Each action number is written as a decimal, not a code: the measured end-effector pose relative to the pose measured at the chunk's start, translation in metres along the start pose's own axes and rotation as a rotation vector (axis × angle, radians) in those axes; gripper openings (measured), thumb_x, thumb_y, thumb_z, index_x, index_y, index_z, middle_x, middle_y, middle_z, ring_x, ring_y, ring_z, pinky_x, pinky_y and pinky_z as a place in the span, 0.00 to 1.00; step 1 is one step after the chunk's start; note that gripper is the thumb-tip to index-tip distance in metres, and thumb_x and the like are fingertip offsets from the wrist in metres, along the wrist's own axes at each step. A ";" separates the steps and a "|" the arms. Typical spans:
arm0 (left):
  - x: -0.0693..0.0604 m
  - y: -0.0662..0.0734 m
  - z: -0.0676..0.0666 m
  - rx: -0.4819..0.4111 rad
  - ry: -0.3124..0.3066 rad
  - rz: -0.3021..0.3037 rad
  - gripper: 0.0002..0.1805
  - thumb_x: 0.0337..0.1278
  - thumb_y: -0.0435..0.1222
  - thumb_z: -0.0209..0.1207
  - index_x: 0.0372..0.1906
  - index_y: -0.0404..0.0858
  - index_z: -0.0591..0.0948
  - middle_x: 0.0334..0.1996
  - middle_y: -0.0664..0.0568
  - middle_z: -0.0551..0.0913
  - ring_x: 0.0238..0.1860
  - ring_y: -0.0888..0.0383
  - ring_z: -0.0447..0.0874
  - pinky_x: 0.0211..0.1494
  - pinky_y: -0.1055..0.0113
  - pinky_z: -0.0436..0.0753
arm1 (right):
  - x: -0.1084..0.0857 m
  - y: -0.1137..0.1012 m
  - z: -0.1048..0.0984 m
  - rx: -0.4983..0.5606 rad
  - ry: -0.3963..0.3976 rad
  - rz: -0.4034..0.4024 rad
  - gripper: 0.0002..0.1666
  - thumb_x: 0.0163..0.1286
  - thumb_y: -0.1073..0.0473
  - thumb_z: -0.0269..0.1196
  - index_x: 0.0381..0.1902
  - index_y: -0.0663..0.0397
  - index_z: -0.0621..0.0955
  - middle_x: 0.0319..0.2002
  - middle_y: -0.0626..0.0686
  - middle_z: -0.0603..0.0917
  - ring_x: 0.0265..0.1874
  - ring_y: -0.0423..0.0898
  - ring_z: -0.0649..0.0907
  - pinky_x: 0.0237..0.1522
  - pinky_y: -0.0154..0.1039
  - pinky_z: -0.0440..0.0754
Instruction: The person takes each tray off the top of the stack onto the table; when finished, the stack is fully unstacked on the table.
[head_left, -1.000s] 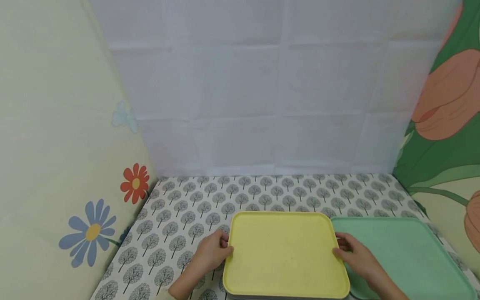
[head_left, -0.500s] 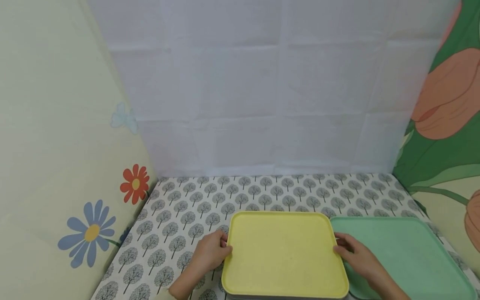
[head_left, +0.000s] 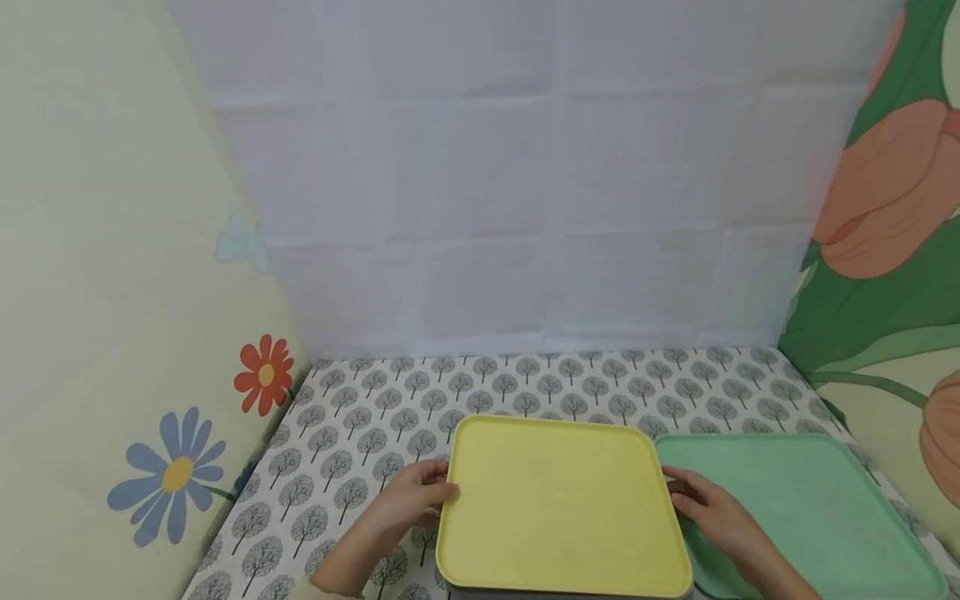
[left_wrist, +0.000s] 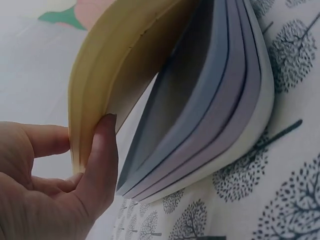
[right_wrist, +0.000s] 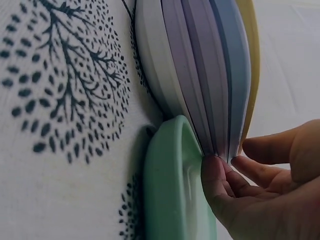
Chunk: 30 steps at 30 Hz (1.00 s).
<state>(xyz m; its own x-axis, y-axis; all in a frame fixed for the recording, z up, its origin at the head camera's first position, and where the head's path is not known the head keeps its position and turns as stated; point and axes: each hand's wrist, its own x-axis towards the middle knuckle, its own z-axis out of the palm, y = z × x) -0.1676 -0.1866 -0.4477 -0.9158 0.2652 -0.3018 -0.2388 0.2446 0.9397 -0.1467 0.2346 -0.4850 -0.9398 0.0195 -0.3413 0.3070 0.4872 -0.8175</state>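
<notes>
A yellow tray (head_left: 558, 508) lies on top of a stack of trays, its left side tilted up. In the left wrist view a gap opens beneath it, above a blue tray (left_wrist: 202, 95), purple trays (left_wrist: 235, 85) and a white tray (left_wrist: 262, 90). My left hand (head_left: 411, 498) pinches the yellow tray's raised left edge, thumb above and fingers beneath. At the opposite edge my right hand (head_left: 712, 515) has its thumb against the yellow tray's rim. Its other fingertips touch the edges of the stacked trays below, as the right wrist view shows.
A green tray (head_left: 802, 508) lies to the right, close against the stack. Tree-patterned cloth (head_left: 360, 450) covers the table. A white sheet (head_left: 480, 208) hangs behind, with flower-printed walls on both sides.
The yellow tray's left side has risen from the stack and shifted slightly left, together with my left hand. The right hand stays at its edge. The head view has turned slightly.
</notes>
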 end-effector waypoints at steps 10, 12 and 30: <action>-0.001 -0.006 -0.017 -0.099 -0.093 0.007 0.34 0.70 0.36 0.58 0.70 0.19 0.62 0.48 0.41 0.84 0.43 0.50 0.87 0.47 0.52 0.87 | 0.000 0.005 -0.002 -0.005 0.015 -0.027 0.37 0.70 0.56 0.66 0.72 0.64 0.69 0.56 0.63 0.82 0.57 0.61 0.80 0.58 0.60 0.77; -0.002 -0.008 -0.020 -0.101 -0.091 0.012 0.34 0.70 0.36 0.58 0.70 0.18 0.61 0.48 0.42 0.84 0.43 0.50 0.87 0.47 0.52 0.87 | 0.000 0.005 -0.002 -0.005 0.018 -0.029 0.39 0.68 0.56 0.68 0.72 0.64 0.69 0.57 0.63 0.81 0.56 0.60 0.81 0.57 0.60 0.77; -0.010 -0.024 -0.076 -0.122 -0.105 0.039 0.38 0.73 0.38 0.56 0.72 0.16 0.54 0.50 0.45 0.84 0.45 0.51 0.87 0.51 0.52 0.86 | 0.001 0.004 -0.003 -0.047 -0.001 -0.038 0.40 0.67 0.55 0.70 0.71 0.66 0.69 0.60 0.66 0.79 0.54 0.59 0.81 0.56 0.59 0.78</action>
<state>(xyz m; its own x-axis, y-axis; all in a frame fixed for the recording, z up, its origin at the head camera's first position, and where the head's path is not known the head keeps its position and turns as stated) -0.1773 -0.2659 -0.4547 -0.8877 0.3698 -0.2742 -0.2475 0.1189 0.9616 -0.1467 0.2390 -0.4874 -0.9505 -0.0005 -0.3108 0.2637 0.5280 -0.8073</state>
